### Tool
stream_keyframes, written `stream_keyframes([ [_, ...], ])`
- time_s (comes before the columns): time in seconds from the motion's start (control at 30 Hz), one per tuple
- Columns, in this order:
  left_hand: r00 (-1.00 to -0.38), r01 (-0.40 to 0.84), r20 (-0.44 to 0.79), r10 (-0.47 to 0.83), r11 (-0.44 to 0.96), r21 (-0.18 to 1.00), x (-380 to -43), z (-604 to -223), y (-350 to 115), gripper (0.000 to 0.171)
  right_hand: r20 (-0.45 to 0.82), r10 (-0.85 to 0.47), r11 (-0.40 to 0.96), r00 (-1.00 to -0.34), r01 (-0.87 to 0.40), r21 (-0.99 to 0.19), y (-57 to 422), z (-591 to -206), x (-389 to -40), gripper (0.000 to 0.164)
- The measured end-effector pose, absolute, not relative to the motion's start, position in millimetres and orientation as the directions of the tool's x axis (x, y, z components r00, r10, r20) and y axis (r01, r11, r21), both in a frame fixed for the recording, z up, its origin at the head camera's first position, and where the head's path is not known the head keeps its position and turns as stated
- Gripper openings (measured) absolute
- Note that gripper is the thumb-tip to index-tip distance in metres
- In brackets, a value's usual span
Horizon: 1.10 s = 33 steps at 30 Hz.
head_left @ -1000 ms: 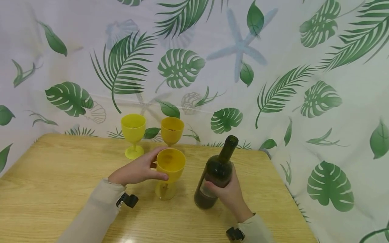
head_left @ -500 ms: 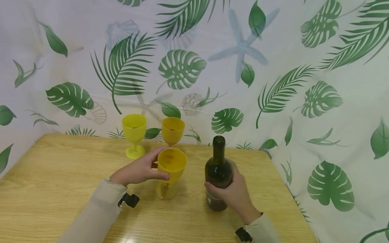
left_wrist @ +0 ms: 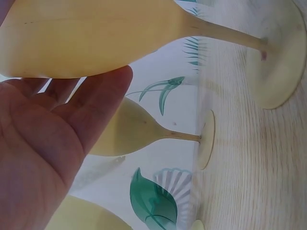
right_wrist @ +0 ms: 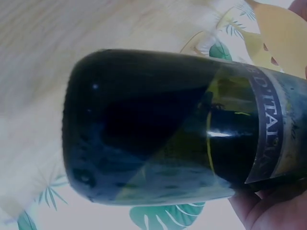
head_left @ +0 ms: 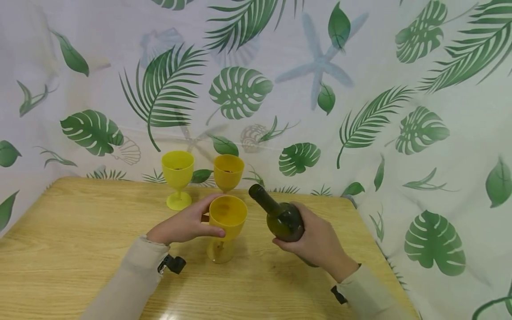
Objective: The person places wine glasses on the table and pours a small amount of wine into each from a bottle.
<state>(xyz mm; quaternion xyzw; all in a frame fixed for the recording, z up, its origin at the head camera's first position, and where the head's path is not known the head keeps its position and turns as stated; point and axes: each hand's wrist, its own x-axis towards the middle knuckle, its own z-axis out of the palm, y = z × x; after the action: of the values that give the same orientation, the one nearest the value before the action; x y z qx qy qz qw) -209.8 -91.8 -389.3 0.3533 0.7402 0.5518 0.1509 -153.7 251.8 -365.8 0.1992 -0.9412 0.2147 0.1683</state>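
Observation:
My left hand (head_left: 182,225) holds the bowl of a yellow-orange goblet (head_left: 229,224), thumb in front and fingers behind it. The goblet stands upright on the wooden table, its foot (left_wrist: 280,57) flat on the wood in the left wrist view. To the right, my right hand (head_left: 322,240) grips a dark green wine bottle (head_left: 285,222) round its body. The bottle leans left, its mouth up and to the right of the goblet's rim, not touching it. Dark liquid lies slanted inside the labelled bottle (right_wrist: 158,129) in the right wrist view.
Behind the held goblet stand a bright yellow goblet (head_left: 178,171) and an orange goblet (head_left: 228,171), both with something dark inside. The table (head_left: 96,231) ends against a leaf-printed cloth (head_left: 248,40) at the back and right.
The bottle tipped from leaning right to upright, then over to the left toward the goblet. My right hand moved right and turned with it. The left hand and goblet stayed nearly still.

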Motion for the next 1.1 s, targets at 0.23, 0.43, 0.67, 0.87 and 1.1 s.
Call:
stream_keyframes([
  [0.23,-0.707,0.356,0.168,0.687,0.141,0.924,-209,-389,-91,0.078,0.389,-0.41,0.85,-0.825,-0.501,-0.166,254,-354,-156,0.083],
  [0.43,-0.712,0.351,0.159,0.684,0.152,0.924,-209,-390,-91,0.08,0.35,-0.463,0.862,-0.814,-0.505,-0.035,255,-344,-160,0.087],
  [0.67,-0.723,0.349,0.144,0.676,0.177,0.92,-209,-391,-91,0.082,0.284,-0.501,0.858,-0.817,-0.512,0.041,254,-331,-160,0.091],
  [0.87,-0.719,0.362,0.156,0.677,0.174,0.916,-209,-392,-90,0.08,0.25,-0.552,0.833,-0.795,-0.539,0.124,256,-323,-161,0.092],
  [1.1,-0.726,0.355,0.143,0.672,0.189,0.915,-210,-392,-90,0.081,0.216,-0.551,0.834,-0.806,-0.531,0.147,252,-311,-161,0.09],
])
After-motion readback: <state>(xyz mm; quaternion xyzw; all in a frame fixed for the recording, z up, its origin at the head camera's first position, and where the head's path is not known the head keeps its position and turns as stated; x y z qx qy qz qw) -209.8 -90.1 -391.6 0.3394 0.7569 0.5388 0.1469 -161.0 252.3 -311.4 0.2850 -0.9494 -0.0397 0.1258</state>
